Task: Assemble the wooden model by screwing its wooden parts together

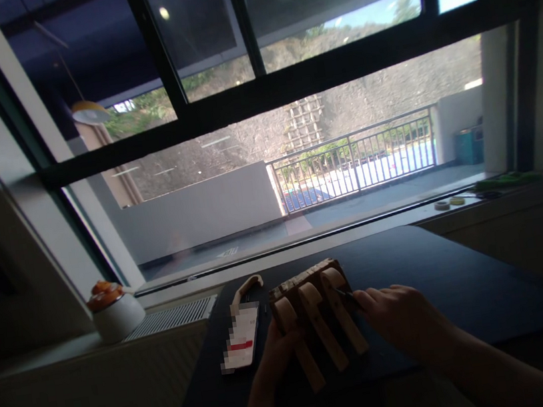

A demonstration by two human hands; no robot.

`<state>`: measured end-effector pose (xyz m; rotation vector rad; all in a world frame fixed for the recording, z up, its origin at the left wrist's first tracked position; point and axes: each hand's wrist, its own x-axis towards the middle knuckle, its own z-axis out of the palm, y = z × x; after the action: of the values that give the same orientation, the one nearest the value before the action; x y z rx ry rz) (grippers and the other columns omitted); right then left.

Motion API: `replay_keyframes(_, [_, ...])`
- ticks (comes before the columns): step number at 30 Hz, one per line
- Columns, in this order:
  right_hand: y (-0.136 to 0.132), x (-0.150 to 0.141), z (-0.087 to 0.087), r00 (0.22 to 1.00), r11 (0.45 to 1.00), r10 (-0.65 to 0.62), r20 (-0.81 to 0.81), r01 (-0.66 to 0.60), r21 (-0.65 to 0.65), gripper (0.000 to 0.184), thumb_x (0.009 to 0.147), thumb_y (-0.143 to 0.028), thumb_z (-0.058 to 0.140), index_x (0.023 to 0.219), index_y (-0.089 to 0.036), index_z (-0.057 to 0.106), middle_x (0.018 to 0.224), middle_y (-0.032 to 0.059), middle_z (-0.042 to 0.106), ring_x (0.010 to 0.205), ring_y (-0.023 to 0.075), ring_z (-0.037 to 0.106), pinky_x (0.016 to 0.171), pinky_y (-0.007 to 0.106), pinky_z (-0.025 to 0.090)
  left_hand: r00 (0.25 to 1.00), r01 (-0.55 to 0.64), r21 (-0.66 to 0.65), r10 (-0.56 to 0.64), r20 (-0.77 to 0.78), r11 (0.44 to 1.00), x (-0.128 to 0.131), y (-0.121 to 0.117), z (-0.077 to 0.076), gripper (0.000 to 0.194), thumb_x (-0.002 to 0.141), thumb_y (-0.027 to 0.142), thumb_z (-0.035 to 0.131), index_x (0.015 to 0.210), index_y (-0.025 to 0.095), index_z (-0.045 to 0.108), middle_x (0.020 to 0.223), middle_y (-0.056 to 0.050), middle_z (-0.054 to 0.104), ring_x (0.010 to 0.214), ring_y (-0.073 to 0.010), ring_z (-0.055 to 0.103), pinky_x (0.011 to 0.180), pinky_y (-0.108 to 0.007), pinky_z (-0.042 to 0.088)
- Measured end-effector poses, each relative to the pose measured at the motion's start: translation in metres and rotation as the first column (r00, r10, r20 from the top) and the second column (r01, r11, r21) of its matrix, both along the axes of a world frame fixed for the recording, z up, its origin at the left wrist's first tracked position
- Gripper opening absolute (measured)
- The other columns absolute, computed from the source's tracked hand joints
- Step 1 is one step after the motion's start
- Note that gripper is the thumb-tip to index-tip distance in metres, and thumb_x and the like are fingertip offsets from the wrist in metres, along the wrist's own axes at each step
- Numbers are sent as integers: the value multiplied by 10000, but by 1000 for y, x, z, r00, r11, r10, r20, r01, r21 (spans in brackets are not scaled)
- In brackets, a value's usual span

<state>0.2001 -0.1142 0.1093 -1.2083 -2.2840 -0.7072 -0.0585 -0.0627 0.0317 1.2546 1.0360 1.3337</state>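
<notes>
My left hand (278,354) is closed around the left side of a wooden rack (307,276), a rough-edged board with three curved wooden hooks. The strips of the left hook (309,363), middle hook (326,334) and right hook (347,321) slant down toward me. My right hand (392,311) is closed on a thin dark tool (343,294); its tip points at the right hook. The grip hides most of the tool, so its kind is unclear. A loose curved wooden piece (246,289) lies behind a phone (243,335) to the left.
The dark table (427,269) has a rounded corner and stands against a window sill (370,224). A white pot with an orange top (115,316) sits at left by a vent grille (171,316). Tape rolls (456,202) lie on the sill at right.
</notes>
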Motion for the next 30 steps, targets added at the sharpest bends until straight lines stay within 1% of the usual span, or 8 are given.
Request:
replay_keyframes(6, [-3, -6, 6, 966, 948, -195, -168, 142, -286, 214, 934, -286, 433, 785, -201, 560, 625, 22, 693, 573, 199, 670, 494, 280, 259, 1000, -15, -13, 15, -1, 1000, -1, 1, -3, 511, 556, 208, 791, 1046, 131, 666, 920, -87, 709, 929, -315, 632, 807, -383, 502])
replay_keyframes(10, [-1, -2, 10, 921, 882, -301, -248, 171, -440, 263, 942, -349, 404, 796, -220, 582, 709, 33, 726, 708, 232, 697, 539, 284, 295, 1000, -19, -20, 19, -5, 1000, -1, 2, -4, 512, 552, 212, 790, 1041, 127, 665, 912, -89, 710, 914, -312, 637, 797, -385, 505])
replay_keyframes(14, [0, 3, 9, 920, 865, -299, -255, 148, -479, 235, 942, -350, 400, 911, -238, 604, 780, 27, 736, 757, 237, 698, 562, 286, 316, 1000, -10, -4, 10, -8, 1000, -1, 2, -3, 527, 552, 207, 783, 1058, 127, 659, 911, -89, 710, 926, -314, 634, 805, -394, 506])
replay_keyframes(16, [-1, 5, 5, 934, 886, -246, -260, 108, -450, 182, 916, -301, 446, 1019, -245, 585, 869, 22, 737, 787, 223, 697, 578, 279, 339, 1000, -3, 5, 4, -11, 1000, -1, 2, -3, 521, 557, 203, 776, 1060, 135, 659, 916, -84, 709, 937, -314, 631, 810, -393, 506])
replay_keyframes(19, [-1, 7, -1, 959, 940, -166, -229, 84, -332, 277, 858, -154, 489, 1122, -222, 539, 948, 25, 714, 776, 186, 688, 580, 265, 357, 1000, 3, 4, -3, -10, 1000, -1, 1, -3, 503, 569, 201, 767, 1057, 142, 658, 936, -82, 708, 941, -310, 629, 813, -388, 503])
replay_keyframes(23, [1, 6, -4, 993, 993, -103, -64, 99, -65, 334, 776, 20, 481, 1019, -192, 570, 746, -3, 651, 616, 153, 633, 530, 271, 317, 1000, 3, -6, -3, 0, 1000, -1, 2, -3, 499, 564, 210, 777, 1044, 139, 660, 928, -83, 705, 932, -307, 629, 807, -380, 501])
replay_keyframes(26, [2, 4, 0, 996, 991, -88, 32, 84, 107, 355, 716, 89, 474, 915, -185, 579, 669, -9, 603, 571, 146, 594, 533, 286, 292, 1000, 3, -5, -3, -4, 1000, -1, 2, -3, 490, 556, 212, 786, 1025, 138, 666, 900, -79, 704, 911, -303, 630, 796, -373, 499])
replay_keyframes(30, [3, 4, 1, 996, 991, -59, 64, 51, 125, 313, 709, 83, 488, 845, -187, 570, 651, -8, 615, 541, 147, 586, 538, 298, 275, 1000, 0, 10, 0, -7, 1000, -1, 2, -2, 500, 554, 208, 788, 1034, 138, 665, 893, -77, 703, 913, -305, 627, 801, -375, 494])
